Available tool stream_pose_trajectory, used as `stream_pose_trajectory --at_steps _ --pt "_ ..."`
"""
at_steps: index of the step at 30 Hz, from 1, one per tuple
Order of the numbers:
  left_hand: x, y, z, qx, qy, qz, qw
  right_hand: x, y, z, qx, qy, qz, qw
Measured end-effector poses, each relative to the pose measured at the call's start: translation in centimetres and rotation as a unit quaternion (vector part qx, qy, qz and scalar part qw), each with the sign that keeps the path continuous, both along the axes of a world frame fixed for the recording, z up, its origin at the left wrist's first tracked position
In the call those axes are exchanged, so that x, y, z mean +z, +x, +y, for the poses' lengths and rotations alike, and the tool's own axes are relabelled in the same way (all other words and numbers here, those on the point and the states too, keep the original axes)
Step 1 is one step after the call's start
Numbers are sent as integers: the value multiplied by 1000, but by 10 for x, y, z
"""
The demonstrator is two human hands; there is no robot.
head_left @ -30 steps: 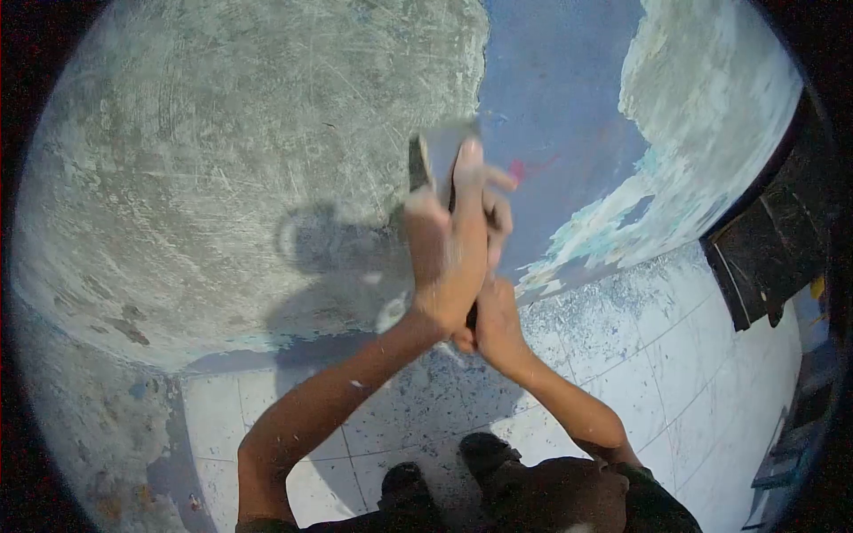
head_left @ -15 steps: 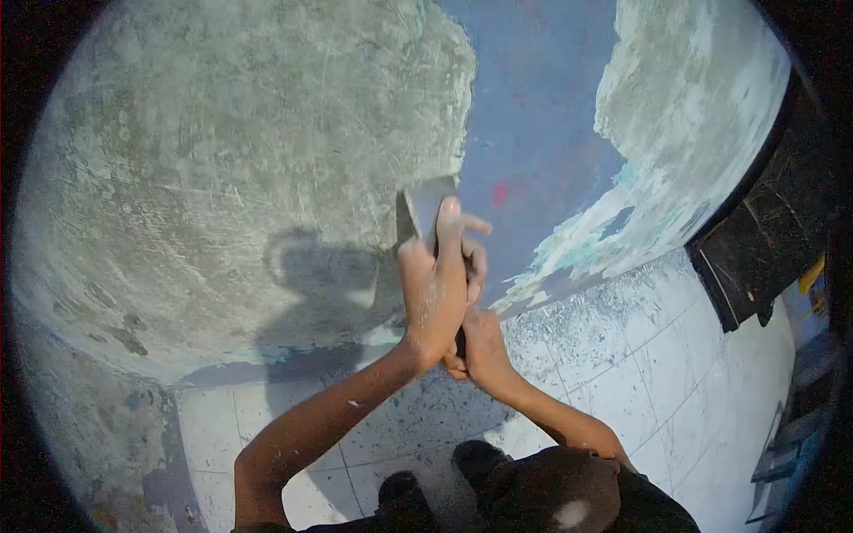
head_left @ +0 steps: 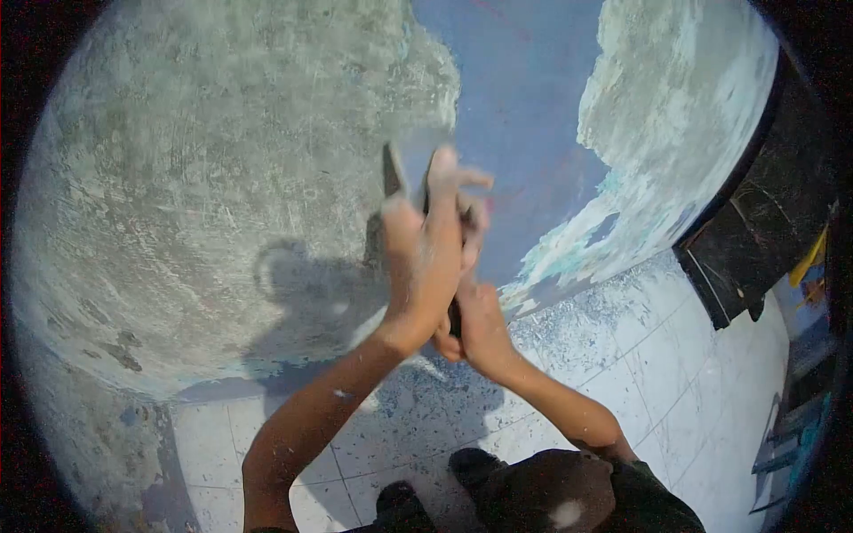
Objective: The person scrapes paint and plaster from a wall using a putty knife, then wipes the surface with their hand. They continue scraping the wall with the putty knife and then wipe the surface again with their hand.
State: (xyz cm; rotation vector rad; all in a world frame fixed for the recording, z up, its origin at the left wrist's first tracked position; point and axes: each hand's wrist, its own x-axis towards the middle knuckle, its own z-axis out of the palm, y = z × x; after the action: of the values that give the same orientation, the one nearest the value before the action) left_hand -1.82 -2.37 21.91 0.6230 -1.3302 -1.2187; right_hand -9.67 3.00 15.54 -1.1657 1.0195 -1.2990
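A broad flat scraper blade (head_left: pixel 414 158) lies against the wall, near the left edge of a patch of blue paint (head_left: pixel 515 107). My left hand (head_left: pixel 428 253) is wrapped round the scraper's upper part, with a finger stretched along the blade; motion blurs it. Below it, my right hand (head_left: pixel 482 336) is closed round the dark handle (head_left: pixel 455 318). Bare grey wall (head_left: pixel 222 133) shows to the left of the blue paint.
White floor tiles (head_left: pixel 586 391) below the wall are strewn with paint flakes. My dark shoes (head_left: pixel 471 464) stand at the bottom. A black panel (head_left: pixel 755 231) is at the right, with a yellow thing (head_left: pixel 809 259) beside it.
Both hands and the scraper have moved up and slightly left along the wall. The grip is the same. The view has shifted slightly.
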Motion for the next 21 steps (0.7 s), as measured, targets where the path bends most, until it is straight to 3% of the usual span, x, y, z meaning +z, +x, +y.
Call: stream_pose_trajectory --at_steps 3,6,7,10,13,16,17,21 --pt "-17 4 5 7 28 -28 999 -13 -10 9 42 18 50 998" --pt "21 -5 -4 0 -48 22 999 21 -10 -8 -52 -100 148 982" --pt "41 -7 -7 2 -61 30 998 40 -13 -13 15 -41 43 998" --pt "45 -8 -8 -2 -42 29 999 39 -10 -12 2 -47 20 999" --pt "34 -11 -4 4 -19 100 995 45 -21 2 20 2 94 995" --pt "57 -15 -4 9 -29 132 991 76 -27 -15 -24 -100 194 976" --pt "68 -17 -9 -8 -37 162 986 92 -31 -15 15 -57 134 989" --pt "65 -29 9 -32 41 245 968 99 -47 14 4 -4 179 984"
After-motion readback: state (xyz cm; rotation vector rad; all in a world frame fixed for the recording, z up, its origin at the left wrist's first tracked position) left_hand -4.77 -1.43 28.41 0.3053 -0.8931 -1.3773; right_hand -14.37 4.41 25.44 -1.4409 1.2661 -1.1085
